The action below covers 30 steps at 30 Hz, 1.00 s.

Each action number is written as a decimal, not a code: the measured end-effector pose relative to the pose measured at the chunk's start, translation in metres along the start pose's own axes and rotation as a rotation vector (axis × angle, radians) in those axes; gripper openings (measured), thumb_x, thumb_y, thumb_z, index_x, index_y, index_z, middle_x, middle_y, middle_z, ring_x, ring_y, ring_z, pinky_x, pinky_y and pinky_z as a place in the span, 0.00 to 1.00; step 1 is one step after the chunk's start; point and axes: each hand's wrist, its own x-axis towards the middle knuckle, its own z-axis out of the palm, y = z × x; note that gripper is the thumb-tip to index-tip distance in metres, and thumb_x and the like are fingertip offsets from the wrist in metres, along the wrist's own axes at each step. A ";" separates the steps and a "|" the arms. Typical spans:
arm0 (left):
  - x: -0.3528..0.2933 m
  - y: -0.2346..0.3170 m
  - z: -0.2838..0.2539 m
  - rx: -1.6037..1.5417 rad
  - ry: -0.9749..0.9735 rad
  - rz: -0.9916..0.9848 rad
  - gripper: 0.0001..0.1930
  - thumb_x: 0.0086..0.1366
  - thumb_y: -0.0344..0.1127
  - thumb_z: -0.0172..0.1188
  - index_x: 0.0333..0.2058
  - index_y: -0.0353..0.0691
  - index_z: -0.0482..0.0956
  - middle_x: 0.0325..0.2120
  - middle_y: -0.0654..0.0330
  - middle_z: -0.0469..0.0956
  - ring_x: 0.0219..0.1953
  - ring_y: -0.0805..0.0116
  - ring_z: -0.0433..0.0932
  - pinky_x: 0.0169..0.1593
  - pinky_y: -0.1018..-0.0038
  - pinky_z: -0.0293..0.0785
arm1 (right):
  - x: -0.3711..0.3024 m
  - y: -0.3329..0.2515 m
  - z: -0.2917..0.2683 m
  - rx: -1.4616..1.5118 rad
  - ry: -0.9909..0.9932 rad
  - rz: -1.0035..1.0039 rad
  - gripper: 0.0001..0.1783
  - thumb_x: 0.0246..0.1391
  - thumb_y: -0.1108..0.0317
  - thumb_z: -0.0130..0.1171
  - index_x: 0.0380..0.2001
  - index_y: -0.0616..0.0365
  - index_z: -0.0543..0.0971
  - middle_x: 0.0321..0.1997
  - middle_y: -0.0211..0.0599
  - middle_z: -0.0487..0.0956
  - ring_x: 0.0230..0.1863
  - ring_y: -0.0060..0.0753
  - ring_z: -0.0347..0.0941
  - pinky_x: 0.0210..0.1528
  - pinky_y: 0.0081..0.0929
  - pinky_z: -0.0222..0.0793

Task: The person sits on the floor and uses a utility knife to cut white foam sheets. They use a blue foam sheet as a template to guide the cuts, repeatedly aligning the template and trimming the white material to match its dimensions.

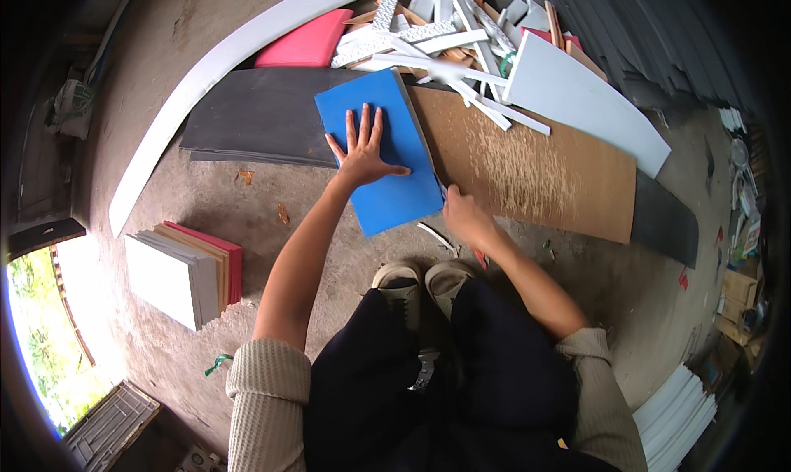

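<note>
A blue foam-like sheet point(383, 134) lies at a slant over a scored brown board point(519, 167) and a dark grey sheet point(264, 114). My left hand point(365, 155) presses flat on the blue sheet with its fingers spread. At the sheet's lower right edge, my right hand point(470, 218) is closed around what looks like a cutter knife point(446, 192); only a little of it shows past the fingers. A narrow dark strip point(418, 118) runs along that same edge. Just below the sheet, a thin pale offcut point(437, 237) rests on the floor.
A pile of white and brown offcuts point(445, 44) lies beyond the boards, beside a red sheet point(305, 42) and a large white panel point(577, 97). A long white curved strip point(169, 134) borders the left. Stacked white, tan and red sheets point(177, 278) stand at left; white strips point(676, 418) lie lower right.
</note>
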 end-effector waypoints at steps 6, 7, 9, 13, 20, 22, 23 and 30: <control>0.001 0.005 -0.004 0.053 -0.114 -0.069 0.68 0.27 0.71 0.62 0.61 0.54 0.28 0.63 0.64 0.22 0.63 0.58 0.18 0.52 0.33 0.20 | -0.049 0.018 0.027 -0.031 0.058 -0.009 0.13 0.53 0.66 0.43 0.38 0.65 0.63 0.23 0.57 0.75 0.29 0.59 0.73 0.32 0.49 0.69; 0.002 0.006 -0.005 0.049 -0.121 -0.075 0.68 0.27 0.71 0.62 0.61 0.54 0.28 0.63 0.64 0.22 0.63 0.58 0.17 0.52 0.33 0.20 | -0.052 0.020 0.029 -0.032 0.061 -0.004 0.13 0.53 0.65 0.42 0.38 0.64 0.63 0.23 0.56 0.75 0.30 0.59 0.73 0.32 0.49 0.68; 0.003 0.007 -0.005 0.053 -0.135 -0.078 0.68 0.27 0.71 0.62 0.61 0.55 0.28 0.62 0.64 0.22 0.63 0.58 0.17 0.52 0.33 0.20 | -0.055 0.021 0.029 -0.040 0.066 -0.005 0.13 0.53 0.65 0.42 0.38 0.64 0.63 0.24 0.56 0.75 0.30 0.58 0.73 0.33 0.49 0.68; 0.005 0.004 -0.004 0.068 -0.135 -0.077 0.68 0.26 0.71 0.63 0.61 0.55 0.28 0.63 0.65 0.22 0.63 0.57 0.18 0.52 0.33 0.22 | -0.045 0.016 0.004 -0.057 0.034 -0.003 0.13 0.54 0.64 0.41 0.36 0.63 0.65 0.25 0.55 0.75 0.29 0.58 0.73 0.34 0.50 0.68; -0.001 0.003 -0.008 0.019 -0.104 -0.065 0.68 0.26 0.70 0.63 0.61 0.52 0.30 0.63 0.62 0.23 0.63 0.55 0.19 0.51 0.32 0.22 | 0.065 -0.040 -0.054 -0.042 0.311 -0.134 0.13 0.56 0.62 0.40 0.34 0.62 0.66 0.22 0.56 0.74 0.28 0.57 0.73 0.30 0.47 0.68; 0.001 0.009 -0.007 -0.002 -0.103 -0.037 0.67 0.28 0.69 0.63 0.62 0.50 0.31 0.63 0.61 0.24 0.63 0.54 0.19 0.51 0.31 0.22 | 0.123 -0.045 -0.051 -0.137 0.435 -0.162 0.13 0.55 0.62 0.40 0.35 0.63 0.66 0.24 0.57 0.75 0.30 0.58 0.73 0.33 0.47 0.69; -0.002 0.006 -0.009 -0.023 -0.106 -0.041 0.67 0.28 0.67 0.65 0.62 0.50 0.31 0.63 0.61 0.25 0.63 0.54 0.19 0.51 0.31 0.22 | 0.138 -0.059 -0.054 -0.064 0.388 -0.128 0.14 0.55 0.62 0.40 0.36 0.64 0.66 0.27 0.58 0.75 0.33 0.59 0.73 0.37 0.48 0.68; -0.004 0.007 -0.007 -0.071 -0.032 -0.017 0.68 0.25 0.64 0.67 0.62 0.50 0.34 0.63 0.60 0.28 0.63 0.52 0.22 0.49 0.29 0.23 | 0.195 -0.074 -0.065 -0.093 0.211 -0.059 0.18 0.51 0.66 0.38 0.40 0.68 0.66 0.29 0.59 0.76 0.32 0.53 0.75 0.36 0.43 0.70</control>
